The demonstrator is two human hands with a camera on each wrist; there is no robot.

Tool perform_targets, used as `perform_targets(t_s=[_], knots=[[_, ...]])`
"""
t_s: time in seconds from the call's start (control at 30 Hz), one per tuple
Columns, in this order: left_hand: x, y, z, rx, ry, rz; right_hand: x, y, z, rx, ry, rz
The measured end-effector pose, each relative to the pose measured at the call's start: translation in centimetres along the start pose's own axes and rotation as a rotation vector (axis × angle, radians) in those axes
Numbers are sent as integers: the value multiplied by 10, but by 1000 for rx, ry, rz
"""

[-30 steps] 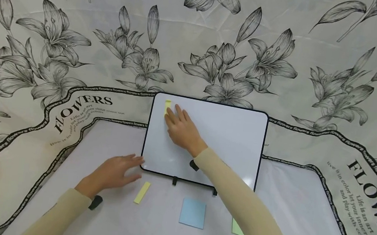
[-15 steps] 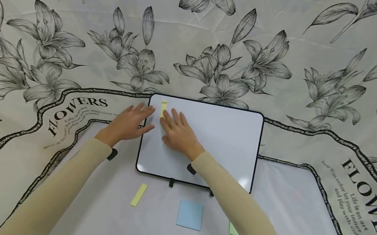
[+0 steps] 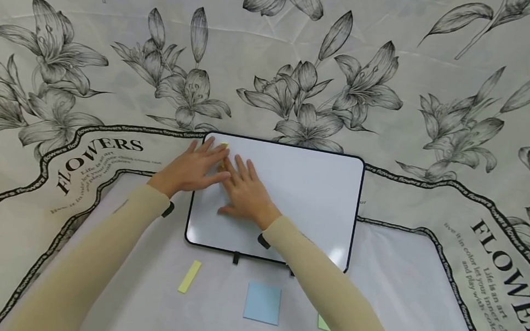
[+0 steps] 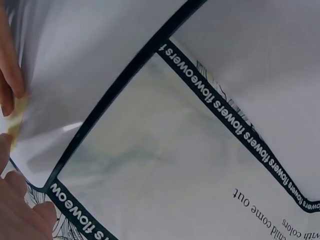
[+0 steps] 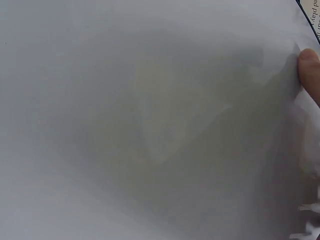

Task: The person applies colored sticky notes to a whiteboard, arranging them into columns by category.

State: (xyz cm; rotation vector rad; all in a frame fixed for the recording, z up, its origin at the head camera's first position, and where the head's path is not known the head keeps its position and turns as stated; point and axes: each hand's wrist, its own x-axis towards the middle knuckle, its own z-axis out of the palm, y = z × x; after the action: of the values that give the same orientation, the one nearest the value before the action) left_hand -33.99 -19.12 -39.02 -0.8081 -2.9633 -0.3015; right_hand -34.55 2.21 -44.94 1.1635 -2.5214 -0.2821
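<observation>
So, white surface [image 3: 138,304]; whiteboard [image 3: 310,204] on it; left hand [image 3: 191,170] and right hand [image 3: 247,194] at its upper left, fingers extended, grasping nothing; blue paper [image 3: 262,303] in front; yellow strip [image 4: 18,117] on board by fingertips; second strip [image 3: 189,276] left of blue paper.

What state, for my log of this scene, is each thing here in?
Left hand, fingers extended, at the upper yellow strip
Right hand, fingers spread over the whiteboard
Whiteboard, no writing visible, partly covered
Upper yellow strip, on the whiteboard, mostly hidden
Lower yellow strip, slanted on the tablecloth
Blue note, lying uncovered
Green note, partly hidden by the right sleeve
</observation>
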Motion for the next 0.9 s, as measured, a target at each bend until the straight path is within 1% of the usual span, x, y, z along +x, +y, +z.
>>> perform_targets(t_s=[0.13,0.23,0.33,0.57,0.73,0.9], knots=[[6,0,1,-19,-1,-23,-1,-1,-1,9,-29,5],[8,-1,4,-23,-9,-33,-3,-3,-2,10,-14,-2],[9,-1,7,-38,-17,-38,-4,-3,-3,-10,-7,-9],[15,0,11,-46,-11,-58,-3,-4,-6,-63,-64,1],[19,3,11,-49,-4,-66,-4,-4,-7,-96,-65,13],[17,2,12,-30,-19,-129,-3,-6,-6,-68,-63,10]])
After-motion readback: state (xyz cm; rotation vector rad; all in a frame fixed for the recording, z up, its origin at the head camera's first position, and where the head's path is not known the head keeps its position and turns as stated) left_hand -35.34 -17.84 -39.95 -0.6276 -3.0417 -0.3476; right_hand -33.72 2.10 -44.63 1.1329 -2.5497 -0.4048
